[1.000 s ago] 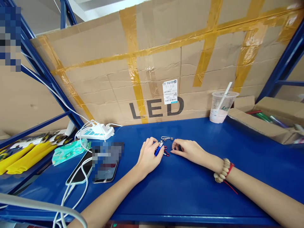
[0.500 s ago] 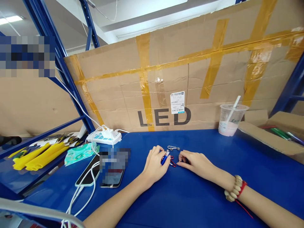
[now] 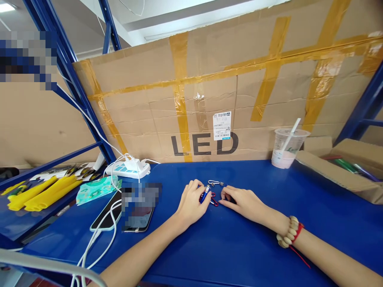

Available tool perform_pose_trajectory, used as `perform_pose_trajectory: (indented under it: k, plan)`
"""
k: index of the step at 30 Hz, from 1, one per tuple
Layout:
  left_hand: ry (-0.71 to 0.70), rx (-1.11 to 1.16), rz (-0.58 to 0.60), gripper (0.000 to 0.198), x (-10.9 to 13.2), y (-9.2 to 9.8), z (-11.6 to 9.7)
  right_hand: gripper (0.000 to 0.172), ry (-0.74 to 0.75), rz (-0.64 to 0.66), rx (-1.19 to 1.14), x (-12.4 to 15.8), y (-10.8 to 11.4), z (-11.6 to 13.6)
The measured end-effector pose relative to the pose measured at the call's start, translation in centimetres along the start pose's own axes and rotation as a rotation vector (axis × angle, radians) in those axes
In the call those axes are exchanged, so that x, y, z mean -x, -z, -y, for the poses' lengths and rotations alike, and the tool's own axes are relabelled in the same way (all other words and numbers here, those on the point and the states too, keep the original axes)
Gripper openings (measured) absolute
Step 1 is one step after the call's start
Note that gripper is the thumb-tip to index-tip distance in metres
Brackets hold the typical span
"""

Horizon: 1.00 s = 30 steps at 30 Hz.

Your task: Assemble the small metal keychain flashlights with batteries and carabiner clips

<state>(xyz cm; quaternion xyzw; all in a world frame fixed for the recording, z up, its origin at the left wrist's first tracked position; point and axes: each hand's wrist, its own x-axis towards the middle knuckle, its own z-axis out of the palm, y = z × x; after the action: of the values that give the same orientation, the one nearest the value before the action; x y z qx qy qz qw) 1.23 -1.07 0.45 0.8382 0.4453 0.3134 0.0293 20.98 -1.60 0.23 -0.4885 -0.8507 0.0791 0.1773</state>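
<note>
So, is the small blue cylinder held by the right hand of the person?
No, the left hand holds the small blue cylinder, while the right hand is apart from it.

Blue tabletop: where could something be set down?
Bare: between left forearm and right forearm, toward the front; along the back, between power strip and plastic cup; between right forearm and open cardboard box. Crowded: left side, with phones and white charging cables; between left hand and right hand, around the red clip.
</note>
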Motion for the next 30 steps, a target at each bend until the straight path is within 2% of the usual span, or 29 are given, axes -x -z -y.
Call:
perform_pose_trajectory:
  k: [17, 30]
  plan:
    - [-0.04, -0.006, -0.016, 0.022, -0.1, -0.31, 0.47, 0.021, -0.005, 0.038, -0.03, 0.03, 0.58, 0.1]
    - [-0.03, 0.026, 0.002, 0.025, -0.21, -0.06, 0.52, 0.018, 0.017, -0.024, -0.053, 0.15, 0.28, -0.19]
